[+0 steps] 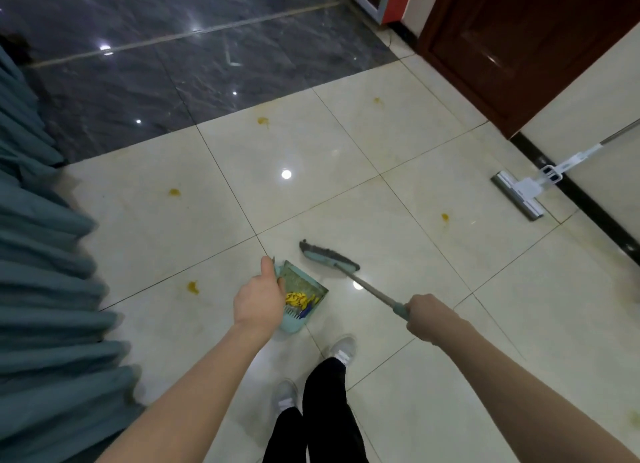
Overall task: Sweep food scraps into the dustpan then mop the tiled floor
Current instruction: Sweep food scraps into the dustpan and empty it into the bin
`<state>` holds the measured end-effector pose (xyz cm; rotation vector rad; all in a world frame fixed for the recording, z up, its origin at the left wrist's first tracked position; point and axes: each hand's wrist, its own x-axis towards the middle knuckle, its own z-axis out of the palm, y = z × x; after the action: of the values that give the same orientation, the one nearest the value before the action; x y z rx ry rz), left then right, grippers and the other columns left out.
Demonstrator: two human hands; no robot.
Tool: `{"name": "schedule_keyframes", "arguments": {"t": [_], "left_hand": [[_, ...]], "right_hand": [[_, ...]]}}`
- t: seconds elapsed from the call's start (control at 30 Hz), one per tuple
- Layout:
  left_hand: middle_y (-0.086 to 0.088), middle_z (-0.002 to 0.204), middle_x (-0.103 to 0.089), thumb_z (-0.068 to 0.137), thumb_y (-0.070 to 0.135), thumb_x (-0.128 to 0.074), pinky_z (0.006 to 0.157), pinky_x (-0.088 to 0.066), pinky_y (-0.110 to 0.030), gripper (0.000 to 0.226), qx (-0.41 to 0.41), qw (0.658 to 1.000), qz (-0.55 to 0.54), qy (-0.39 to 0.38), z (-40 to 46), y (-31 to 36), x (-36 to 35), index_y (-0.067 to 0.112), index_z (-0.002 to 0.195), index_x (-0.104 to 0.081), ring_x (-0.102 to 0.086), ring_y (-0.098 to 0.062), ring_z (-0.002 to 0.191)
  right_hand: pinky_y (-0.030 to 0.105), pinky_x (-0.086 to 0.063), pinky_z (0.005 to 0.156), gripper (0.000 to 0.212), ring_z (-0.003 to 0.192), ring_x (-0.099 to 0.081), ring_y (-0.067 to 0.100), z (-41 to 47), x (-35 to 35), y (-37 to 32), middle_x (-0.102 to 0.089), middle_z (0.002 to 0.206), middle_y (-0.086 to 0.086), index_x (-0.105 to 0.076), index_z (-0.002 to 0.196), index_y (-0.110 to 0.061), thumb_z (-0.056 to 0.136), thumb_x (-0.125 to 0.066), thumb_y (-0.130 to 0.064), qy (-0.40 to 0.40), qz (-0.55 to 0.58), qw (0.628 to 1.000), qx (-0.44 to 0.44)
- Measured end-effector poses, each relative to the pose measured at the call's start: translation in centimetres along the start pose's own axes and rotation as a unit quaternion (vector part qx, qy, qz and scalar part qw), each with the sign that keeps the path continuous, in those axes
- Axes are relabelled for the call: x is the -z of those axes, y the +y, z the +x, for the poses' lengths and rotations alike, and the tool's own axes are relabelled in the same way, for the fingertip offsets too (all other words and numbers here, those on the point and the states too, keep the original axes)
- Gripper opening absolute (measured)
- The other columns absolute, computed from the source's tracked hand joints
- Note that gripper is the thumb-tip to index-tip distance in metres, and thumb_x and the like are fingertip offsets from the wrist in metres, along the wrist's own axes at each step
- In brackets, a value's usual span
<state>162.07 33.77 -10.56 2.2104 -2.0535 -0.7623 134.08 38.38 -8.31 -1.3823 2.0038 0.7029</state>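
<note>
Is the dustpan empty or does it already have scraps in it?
Not empty: yellow scraps lie inside the dustpan, held by the left hand.

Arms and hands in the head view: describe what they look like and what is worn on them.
Both forearms are bare up to the frame edge, with no sleeves in view. The left hand and the right hand wear no gloves; no rings, watch or bands are visible on either.

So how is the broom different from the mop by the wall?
The broom is teal with a dark bristle edge, and the right hand grips its handle. The mop is white and grey with a flat head, leaning untouched against the wall. Both have long handles, with heads near the tiled floor.
</note>
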Motion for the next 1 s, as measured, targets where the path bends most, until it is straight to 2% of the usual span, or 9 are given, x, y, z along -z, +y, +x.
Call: {"name": "schedule_keyframes", "arguments": {"t": [0.13,0.2,0.3,0.4,0.57,0.67,0.77,0.93,1.0], "left_hand": [[-0.015,0.090,-0.065,0.099,0.028,-0.039,0.061,-0.044,-0.039,0.027,-0.009,1.000,0.003,0.018,0.0,0.4,-0.2,0.009,0.118,-0.035,-0.063,-0.037,0.079],[-0.016,0.090,-0.065,0.099,0.028,-0.040,0.061,-0.043,-0.039,0.027,-0.008,1.000,0.004,0.021,-0.3,0.6,-0.3,0.009,0.117,-0.036,-0.064,-0.038,0.079],[-0.017,0.088,-0.065,0.098,0.028,-0.042,0.059,-0.040,-0.038,0.026,0.002,1.000,0.001,0.020,-0.7,0.5,-0.1,0.008,0.115,-0.037,-0.063,-0.039,0.079],[-0.018,0.085,-0.064,0.097,0.029,-0.044,0.062,-0.043,-0.039,0.027,0.017,1.000,-0.008,0.023,-1.2,0.2,0.1,0.009,0.114,-0.037,-0.062,-0.040,0.079],[-0.015,0.082,-0.065,0.097,0.034,-0.045,0.060,-0.044,-0.038,0.025,-0.023,0.999,0.034,0.036,-3.2,2.0,-0.6,0.014,0.109,-0.037,-0.063,-0.037,0.076],[-0.010,0.079,-0.065,0.097,0.038,-0.043,0.057,-0.049,-0.036,0.023,-0.078,0.995,0.058,0.023,-4.8,5.5,-1.7,0.018,0.107,-0.036,-0.063,-0.034,0.069],[-0.010,0.077,-0.065,0.097,0.038,-0.043,0.058,-0.053,-0.040,0.022,-0.125,0.989,0.081,0.020,-6.2,10.2,-2.5,0.019,0.105,-0.036,-0.063,-0.034,0.067],[-0.010,0.082,-0.067,0.097,0.041,-0.042,0.056,-0.047,-0.037,0.025,-0.207,0.970,0.120,0.042,-8.1,20.6,-3.6,0.019,0.108,-0.038,-0.062,-0.033,0.068],[-0.011,0.084,-0.068,0.097,0.041,-0.043,0.058,-0.049,-0.038,0.027,-0.230,0.964,0.128,0.046,-8.4,25.5,-4.4,0.018,0.111,-0.040,-0.061,-0.032,0.068]], "right_hand": [[0.027,-0.052,0.052,0.023,0.064,-0.061,0.020,-1.8,-0.1,2.6,-0.057,0.084,0.002,-0.065,0.111,-0.015,0.093,-0.050,-0.020,-0.047,-0.015,0.998,0.030],[0.024,-0.046,0.047,0.021,0.060,-0.060,0.019,-2.7,-0.1,4.1,-0.056,0.079,-0.001,-0.066,0.106,-0.021,0.092,-0.051,-0.018,-0.066,-0.021,0.997,0.037],[0.026,-0.045,0.059,0.019,0.079,-0.066,0.021,-3.4,-0.2,6.2,-0.060,0.081,-0.003,-0.064,0.095,-0.029,0.088,-0.051,-0.018,-0.061,-0.060,0.995,0.051],[0.030,-0.052,0.074,0.029,0.086,-0.063,0.016,-3.7,0.4,8.5,-0.067,0.099,-0.004,-0.066,0.114,-0.034,0.088,-0.057,-0.024,-0.035,-0.037,0.998,0.042],[0.027,-0.051,0.068,0.039,0.070,-0.057,0.010,-4.7,1.5,14.5,-0.065,0.106,0.000,-0.061,0.129,-0.028,0.089,-0.060,-0.029,-0.002,0.035,0.999,0.012],[0.031,-0.055,0.073,0.032,0.077,-0.060,0.013,-5.7,1.0,19.1,-0.065,0.099,-0.001,-0.066,0.119,-0.023,0.088,-0.060,-0.030,0.021,0.052,0.998,-0.013],[0.032,-0.055,0.071,0.028,0.070,-0.060,0.013,-7.2,-0.1,24.7,-0.066,0.091,0.000,-0.069,0.113,-0.019,0.089,-0.061,-0.030,0.034,0.092,0.994,-0.042],[0.026,-0.047,0.053,0.026,0.052,-0.055,0.013,-10.8,-1.3,35.9,-0.062,0.073,0.000,-0.070,0.109,-0.011,0.089,-0.061,-0.025,0.043,0.174,0.980,-0.087],[0.025,-0.047,0.050,0.027,0.053,-0.057,0.015,-12.2,-2.1,40.3,-0.067,0.076,0.003,-0.070,0.109,-0.010,0.087,-0.063,-0.024,0.052,0.206,0.971,-0.110]]}}
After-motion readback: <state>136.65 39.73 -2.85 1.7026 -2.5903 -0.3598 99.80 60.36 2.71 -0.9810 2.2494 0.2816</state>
